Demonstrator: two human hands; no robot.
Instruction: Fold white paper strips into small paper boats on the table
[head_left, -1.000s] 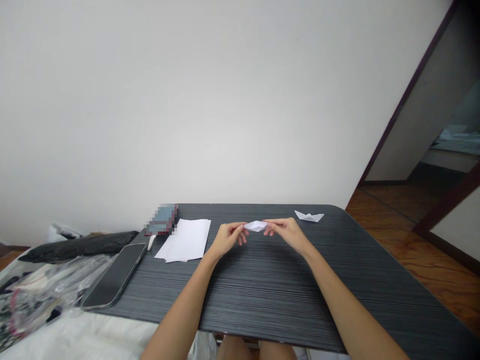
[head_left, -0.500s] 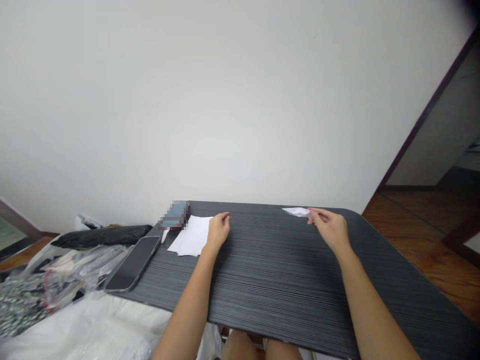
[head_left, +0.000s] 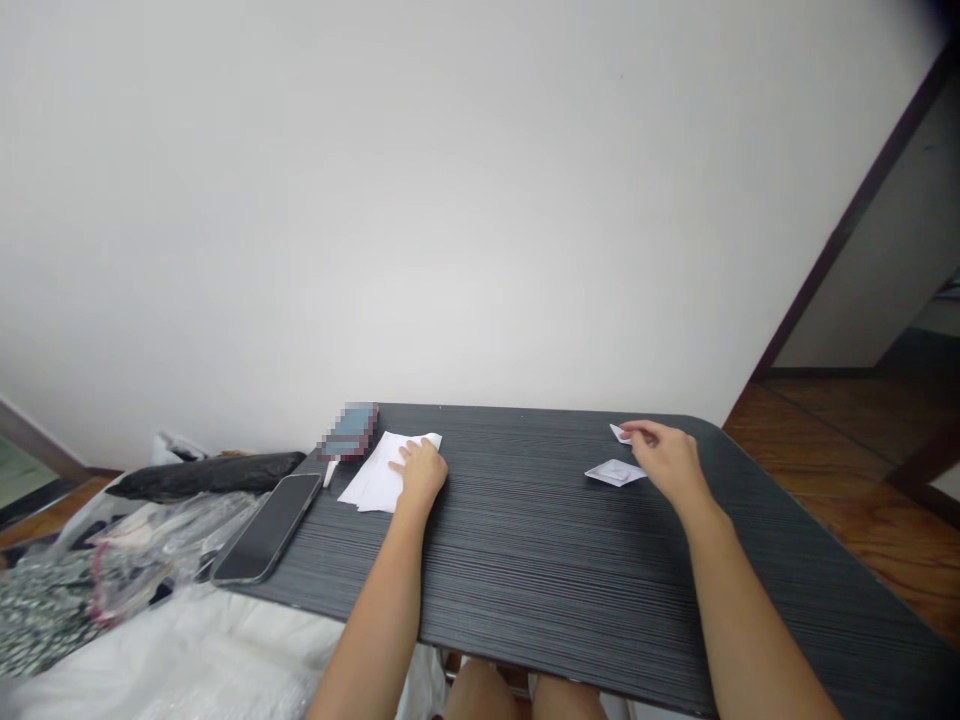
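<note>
My left hand (head_left: 423, 472) rests on a small stack of white paper sheets (head_left: 377, 482) at the left of the table, its fingers spread over the top sheet's right edge. Over on the right, my right hand (head_left: 666, 458) pinches a small folded white paper (head_left: 619, 434) between thumb and fingers; much of that piece is hidden by the fingertips. Just below it, a diamond-shaped folded paper (head_left: 613, 473) lies on the table, its right tip close to my right hand.
The dark wood-grain table (head_left: 525, 560) stands against a white wall. A phone (head_left: 268, 530) lies at its left edge, with a blurred-out box (head_left: 351, 430) behind. Plastic bags (head_left: 187, 640) and a black wrapped bundle (head_left: 206, 474) crowd the left side.
My left hand has lowered onto the paper stack and spread its fingers. The diamond-shaped folded paper now shows on the table below my right hand, which has shifted only slightly.
</note>
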